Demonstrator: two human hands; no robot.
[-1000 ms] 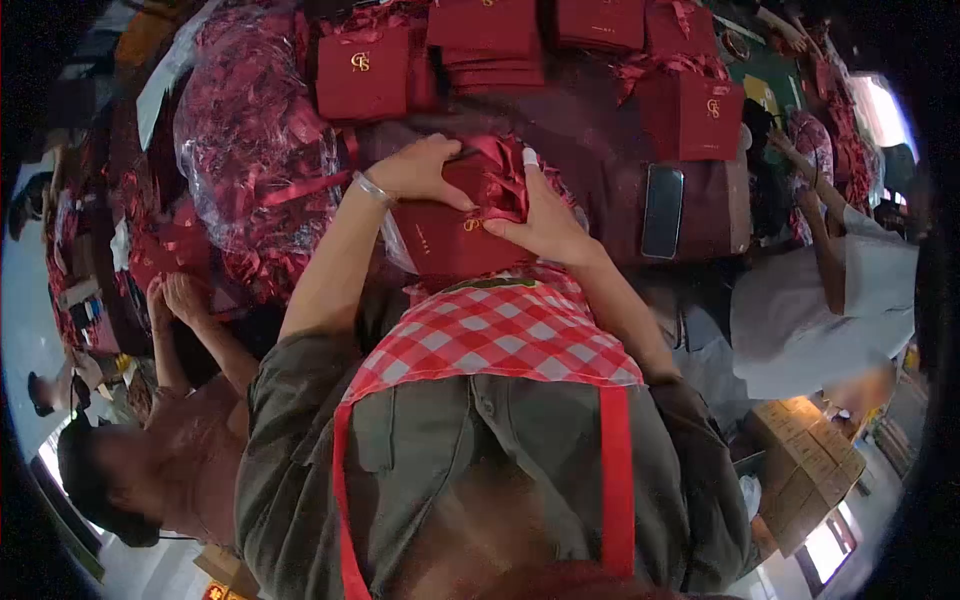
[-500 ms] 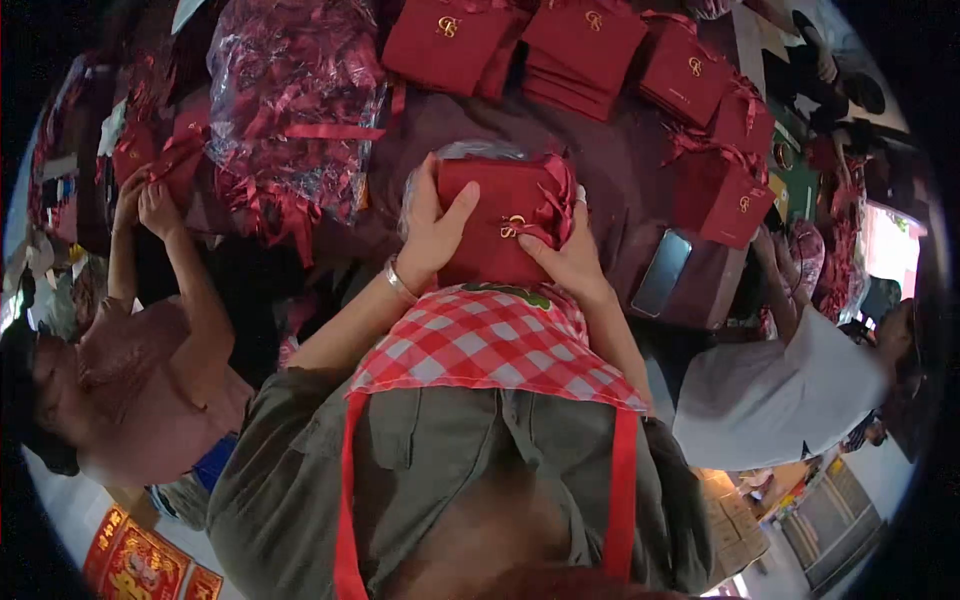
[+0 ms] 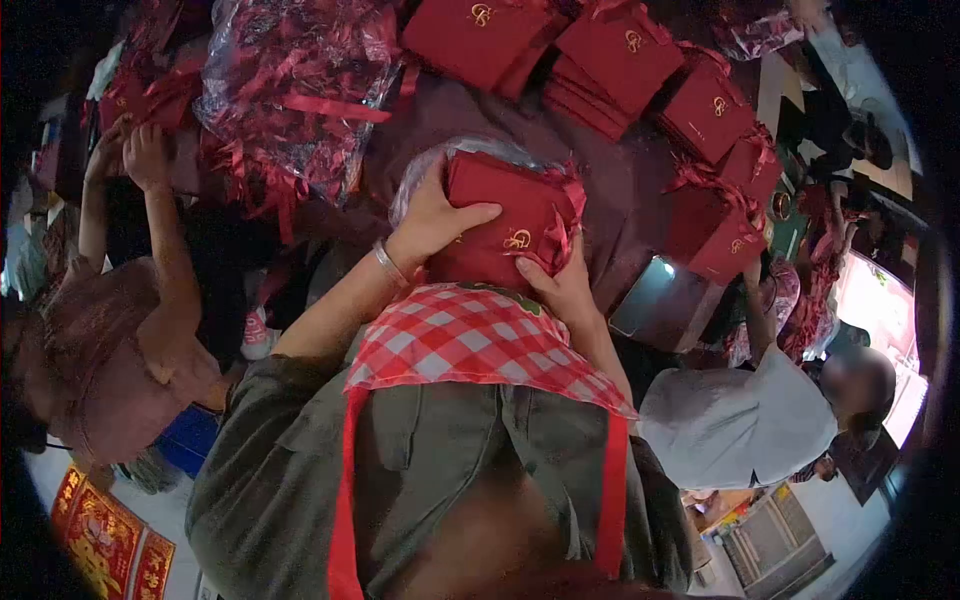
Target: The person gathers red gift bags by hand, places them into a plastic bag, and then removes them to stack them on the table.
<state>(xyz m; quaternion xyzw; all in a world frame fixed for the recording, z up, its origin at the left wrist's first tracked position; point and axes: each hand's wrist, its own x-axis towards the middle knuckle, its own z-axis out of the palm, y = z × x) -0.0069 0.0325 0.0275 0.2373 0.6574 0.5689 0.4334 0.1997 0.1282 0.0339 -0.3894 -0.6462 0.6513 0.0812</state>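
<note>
A stack of dark red gift bags (image 3: pixel 530 205) with a gold logo and red ribbons is held in front of my apron. My left hand (image 3: pixel 436 226) grips its left side, thumb across the front and fingers hidden behind. At the lower right, my right hand (image 3: pixel 562 285) holds the same bags near the ribbons, its thumb on the front. Clear plastic wrap (image 3: pixel 408 185) shows behind the stack's upper left edge.
A clear sack of red ribbons (image 3: pixel 300 85) lies at the back left. Piles of red bags (image 3: pixel 620 60) stand behind and to the right. A phone (image 3: pixel 645 292) rests on the dark cloth. One co-worker (image 3: pixel 140 340) sits left, another (image 3: pixel 740 420) right.
My view has turned slightly, shifting the surroundings. The bags in my hands tilt a little more, and my left thumb lies flatter across the front. Both hands keep hold.
</note>
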